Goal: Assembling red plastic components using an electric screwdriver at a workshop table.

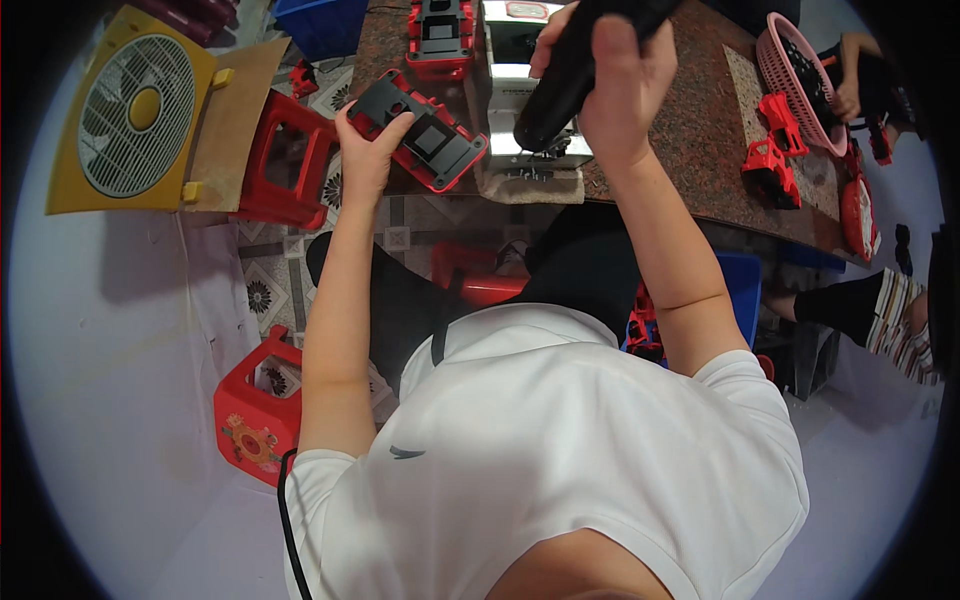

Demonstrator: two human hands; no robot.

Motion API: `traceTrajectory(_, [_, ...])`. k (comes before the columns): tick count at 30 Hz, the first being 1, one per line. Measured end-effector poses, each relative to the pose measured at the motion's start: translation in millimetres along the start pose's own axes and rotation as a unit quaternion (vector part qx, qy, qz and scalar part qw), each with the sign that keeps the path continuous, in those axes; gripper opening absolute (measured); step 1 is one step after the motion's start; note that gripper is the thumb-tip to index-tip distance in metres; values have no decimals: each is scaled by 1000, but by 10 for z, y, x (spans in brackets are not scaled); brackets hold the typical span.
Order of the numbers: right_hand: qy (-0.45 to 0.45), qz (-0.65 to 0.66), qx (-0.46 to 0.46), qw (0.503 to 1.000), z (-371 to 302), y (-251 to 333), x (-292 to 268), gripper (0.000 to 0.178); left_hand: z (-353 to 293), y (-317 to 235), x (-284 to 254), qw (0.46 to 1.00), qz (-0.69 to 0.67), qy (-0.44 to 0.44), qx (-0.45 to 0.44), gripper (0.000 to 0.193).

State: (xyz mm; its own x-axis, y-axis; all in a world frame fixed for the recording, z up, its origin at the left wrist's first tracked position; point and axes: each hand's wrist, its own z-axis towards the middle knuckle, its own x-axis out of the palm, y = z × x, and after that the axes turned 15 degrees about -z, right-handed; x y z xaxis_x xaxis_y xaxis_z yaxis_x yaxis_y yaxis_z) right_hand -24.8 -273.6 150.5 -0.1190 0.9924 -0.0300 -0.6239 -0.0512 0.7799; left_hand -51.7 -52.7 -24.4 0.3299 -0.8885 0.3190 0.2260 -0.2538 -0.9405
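Observation:
My left hand [368,160] grips a red and black plastic toy chassis [445,148] by its left end, thumb on top, tilted at the table's near edge. My right hand [628,105] is wrapped round a thick black power screwdriver [560,92], raised above a white box-shaped screw feeder [508,102]. The screwdriver's lower end hangs over the feeder's front; its bit is hard to make out. Under the feeder lies a beige cloth pad [540,188]. A second red and black chassis [440,40] rests on the table beyond my left hand.
On the speckled brown table [690,110], red toy parts [772,165] lie to the right beside a pink basket [768,62] of black parts. Another person's hand [847,100] is at that basket. Left stand a yellow fan [140,100] and red stools [262,425].

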Motion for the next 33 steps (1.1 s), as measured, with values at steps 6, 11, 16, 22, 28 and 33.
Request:
traceTrajectory(6, [-77, 19, -57, 995, -60, 8, 265, 48, -29, -148, 110, 999, 16, -8, -38, 76])
traceTrajectory(11, [-48, -2, -67, 997, -88, -93, 344, 48, -15, -128, 89, 999, 3, -10, -46, 76])
traceTrajectory(16, [10, -118, -109, 987, -64, -82, 411, 40, -18, -166, 114, 998, 52, -16, -30, 76])
traceTrajectory(22, [30, -59, -274, 959, 156, -494, 516, 52, -8, -91, 119, 999, 36, 1, 0, 74])
traceTrajectory(28, [8, 70, 8, 998, -107, -59, 204, 55, -18, -63, 44, 1000, -6, 1, -20, 73])
traceTrajectory(33, [19, -64, -96, 993, -223, -200, -349, 64, 17, -48, 28, 998, 58, -3, -12, 74])
